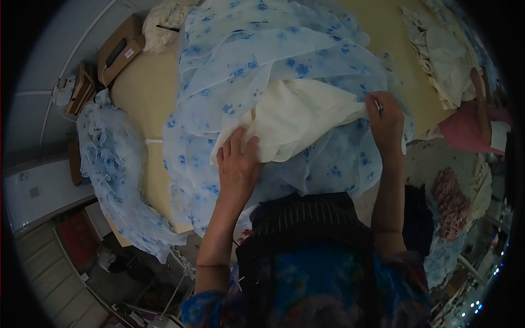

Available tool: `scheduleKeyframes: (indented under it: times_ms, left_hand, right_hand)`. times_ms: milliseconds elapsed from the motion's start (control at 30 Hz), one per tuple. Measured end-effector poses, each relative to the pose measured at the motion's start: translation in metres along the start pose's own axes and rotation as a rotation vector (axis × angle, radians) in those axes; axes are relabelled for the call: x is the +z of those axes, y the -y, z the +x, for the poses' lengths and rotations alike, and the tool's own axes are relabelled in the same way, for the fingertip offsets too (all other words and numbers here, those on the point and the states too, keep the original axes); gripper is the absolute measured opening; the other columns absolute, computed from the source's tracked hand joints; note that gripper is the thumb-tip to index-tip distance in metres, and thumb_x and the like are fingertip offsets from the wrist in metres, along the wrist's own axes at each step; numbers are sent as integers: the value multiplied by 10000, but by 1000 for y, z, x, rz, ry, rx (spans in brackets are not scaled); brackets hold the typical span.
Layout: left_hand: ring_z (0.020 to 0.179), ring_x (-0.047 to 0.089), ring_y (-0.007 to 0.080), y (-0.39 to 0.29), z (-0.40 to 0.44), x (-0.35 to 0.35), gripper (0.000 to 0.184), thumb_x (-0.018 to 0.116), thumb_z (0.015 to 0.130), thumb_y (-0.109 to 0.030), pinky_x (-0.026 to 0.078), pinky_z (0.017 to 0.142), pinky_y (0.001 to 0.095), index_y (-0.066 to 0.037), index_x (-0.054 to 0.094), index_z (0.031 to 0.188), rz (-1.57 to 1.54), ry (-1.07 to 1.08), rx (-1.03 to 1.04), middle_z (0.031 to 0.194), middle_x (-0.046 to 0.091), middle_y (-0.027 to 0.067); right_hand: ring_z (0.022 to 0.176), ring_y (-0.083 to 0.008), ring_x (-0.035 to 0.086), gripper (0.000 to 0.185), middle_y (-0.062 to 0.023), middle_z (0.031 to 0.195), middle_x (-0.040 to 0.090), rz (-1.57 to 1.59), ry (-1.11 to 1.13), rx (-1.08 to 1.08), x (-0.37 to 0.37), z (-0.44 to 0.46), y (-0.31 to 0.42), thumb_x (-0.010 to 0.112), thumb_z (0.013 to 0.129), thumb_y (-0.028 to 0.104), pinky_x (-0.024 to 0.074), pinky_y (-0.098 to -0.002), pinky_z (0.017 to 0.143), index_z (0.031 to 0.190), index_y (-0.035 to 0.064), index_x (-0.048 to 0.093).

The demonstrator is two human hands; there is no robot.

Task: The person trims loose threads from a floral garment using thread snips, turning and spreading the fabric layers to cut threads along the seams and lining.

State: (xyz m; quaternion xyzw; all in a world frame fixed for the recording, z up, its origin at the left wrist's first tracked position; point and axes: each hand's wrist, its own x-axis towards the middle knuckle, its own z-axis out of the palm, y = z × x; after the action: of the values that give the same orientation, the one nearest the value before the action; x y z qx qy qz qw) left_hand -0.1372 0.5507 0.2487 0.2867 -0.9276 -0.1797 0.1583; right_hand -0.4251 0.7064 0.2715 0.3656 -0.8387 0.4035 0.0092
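Sheer white fabric with blue flowers lies in ruffled layers in front of me, and a plain cream cloth is folded out on top of it. My left hand rests on the near left part of the cream cloth, fingers apart and slightly blurred. At the cloth's right end my right hand is closed, thumb and fingers pinching its narrow gathered tip. Something small and shiny shows at those fingers; I cannot make out what it is.
More blue-flowered ruffled fabric hangs over the left edge of the yellowish table. A cardboard box stands at the back left. Cream garments lie at the far right, beside another person in pink. Brown ruffled fabric is lower right.
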Motion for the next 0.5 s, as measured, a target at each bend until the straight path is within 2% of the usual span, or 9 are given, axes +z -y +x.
scheduleKeyframes:
  times_ms: [67,100,133,200,300,400,467,500]
  left_hand:
    - [1102,590,371,24,-2,2,292,775,744,-68,445,933,471,-17,671,1012,-9,17,-8,1190,604,171]
    - [987,634,353,28,3,-1,215,747,757,-40,473,872,449,-7,673,956,-88,1,-10,1041,659,149]
    - [938,644,328,29,7,-5,186,737,782,-48,483,839,417,0,675,951,-149,68,-56,988,666,135]
    - [840,664,277,32,18,-13,140,717,832,-64,503,773,353,15,680,941,-268,198,-141,882,679,106]
    - [783,657,175,43,35,-18,114,666,923,-100,500,714,298,7,681,957,-517,306,-282,837,684,59]
    - [724,645,127,71,48,-23,155,625,976,-126,502,663,264,19,680,987,-860,210,-445,858,692,56]
    - [746,649,118,76,59,-42,158,601,994,-126,527,715,247,13,670,1024,-1364,153,-711,897,692,39]
    - [766,648,131,82,64,-42,176,589,998,-132,546,757,263,24,652,1051,-1485,16,-792,904,683,56]
  right_hand:
    - [728,-205,628,110,-117,843,656,-9,-49,-128,4,-9,13,702,898,106,492,-302,670,928,3,672]
    - [756,-218,647,93,-112,872,666,161,102,-118,9,-20,21,714,879,83,504,-311,683,935,18,680]
    - [784,-231,667,96,-107,902,675,332,254,-107,16,-33,31,727,860,61,517,-321,696,943,32,687]
    - [787,-214,663,90,-95,891,676,334,409,-197,37,-54,53,727,859,65,515,-307,692,928,28,681]
    - [718,-156,630,93,-57,820,662,253,509,-314,75,-73,38,715,882,94,502,-266,651,900,14,670]
    - [623,-79,537,163,6,731,608,557,579,159,60,-51,34,694,927,172,447,-215,565,873,21,667]
    - [590,-50,481,225,24,709,577,746,492,401,48,-34,33,673,952,233,399,-199,524,872,24,675]
    - [573,-36,454,257,33,698,561,836,438,519,42,-25,36,663,965,264,375,-192,503,871,25,678]
